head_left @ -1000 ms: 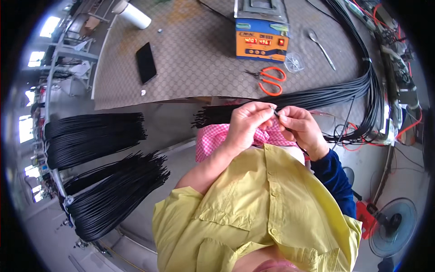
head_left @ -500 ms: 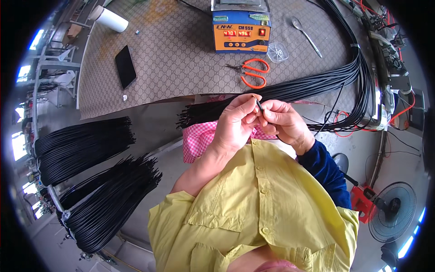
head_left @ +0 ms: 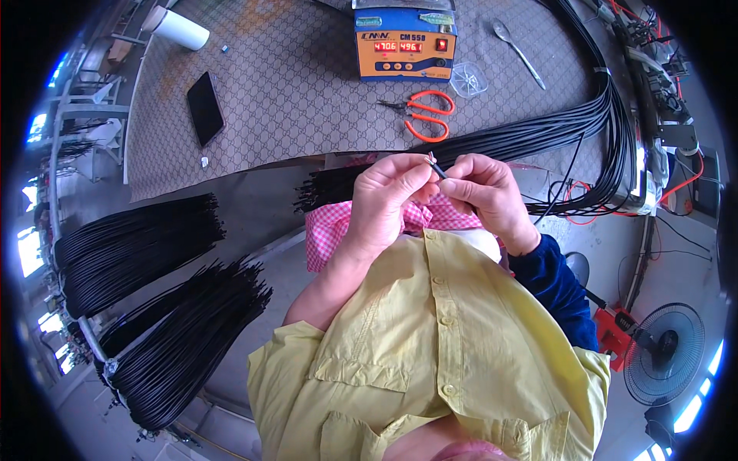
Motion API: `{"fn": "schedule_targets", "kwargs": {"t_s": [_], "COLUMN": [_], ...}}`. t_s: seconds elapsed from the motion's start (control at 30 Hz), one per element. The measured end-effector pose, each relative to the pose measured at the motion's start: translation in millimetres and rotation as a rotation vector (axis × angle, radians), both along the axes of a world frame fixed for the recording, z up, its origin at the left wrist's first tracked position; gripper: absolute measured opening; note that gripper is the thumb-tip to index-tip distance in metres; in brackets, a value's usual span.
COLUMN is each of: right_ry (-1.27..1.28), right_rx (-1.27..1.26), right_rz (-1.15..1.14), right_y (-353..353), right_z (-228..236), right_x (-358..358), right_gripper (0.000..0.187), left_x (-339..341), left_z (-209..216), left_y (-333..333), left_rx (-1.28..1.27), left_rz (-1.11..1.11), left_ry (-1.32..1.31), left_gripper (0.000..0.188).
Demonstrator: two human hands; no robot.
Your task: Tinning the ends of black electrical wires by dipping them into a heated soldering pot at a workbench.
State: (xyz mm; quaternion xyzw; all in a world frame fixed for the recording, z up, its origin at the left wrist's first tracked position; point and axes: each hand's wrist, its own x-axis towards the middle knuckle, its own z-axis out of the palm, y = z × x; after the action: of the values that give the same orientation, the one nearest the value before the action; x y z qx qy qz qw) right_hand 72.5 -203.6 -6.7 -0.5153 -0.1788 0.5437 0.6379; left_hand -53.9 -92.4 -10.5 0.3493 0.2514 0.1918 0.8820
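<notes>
Between my hands, in front of my chest, is the end of a black cable, with short light-coloured wire ends at its tip. My right hand is closed, thumb and fingers pinching the cable just below that tip. Thumb and forefinger of my left hand are closed at the tip on the fine wire ends. Just beyond my hands, a thick bundle of black cables lies along the table and curves away at the right. A pair of snips with orange handles rests on the table ahead.
An orange and blue heating unit stands at the table's back, near a clear dish and a spoon. Left are a phone and white cup. Cable bundles hang at left; a fan stands right.
My left fingers have shifted slightly at the cable's tip, and its wire ends now show more plainly. The right hand still grips the cable. The whole view has shifted a little.
</notes>
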Motion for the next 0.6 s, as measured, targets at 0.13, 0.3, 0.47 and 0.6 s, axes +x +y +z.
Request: {"fn": "schedule_targets", "kwargs": {"t_s": [0.13,0.3,0.47,0.6], "right_ry": [-0.129,-0.153,0.076,0.153], "right_rx": [-0.048,-0.031,0.052,0.072], "right_rz": [0.017,0.002,-0.058,-0.098], "right_y": [-1.2,0.6,2.5,5.2], "right_z": [2.7,3.8,-4.2,-9.7], "right_x": [0.0,-3.9,-10.8,-13.7], "right_gripper": [0.007,0.007,0.006,0.006], "left_x": [-0.7,-0.2,8.1,11.8], "left_z": [1.8,-0.7,-3.3,-12.4], "left_y": [4.2,3.9,-7.7,-13.1], "left_rx": [0.183,0.258,-0.041,-0.228], "left_rz": [-0.027,0.023,0.144,0.133], "left_ry": [0.062,0.024,-0.089,-0.186], "left_gripper": [0.012,0.009,0.008,0.008]}}
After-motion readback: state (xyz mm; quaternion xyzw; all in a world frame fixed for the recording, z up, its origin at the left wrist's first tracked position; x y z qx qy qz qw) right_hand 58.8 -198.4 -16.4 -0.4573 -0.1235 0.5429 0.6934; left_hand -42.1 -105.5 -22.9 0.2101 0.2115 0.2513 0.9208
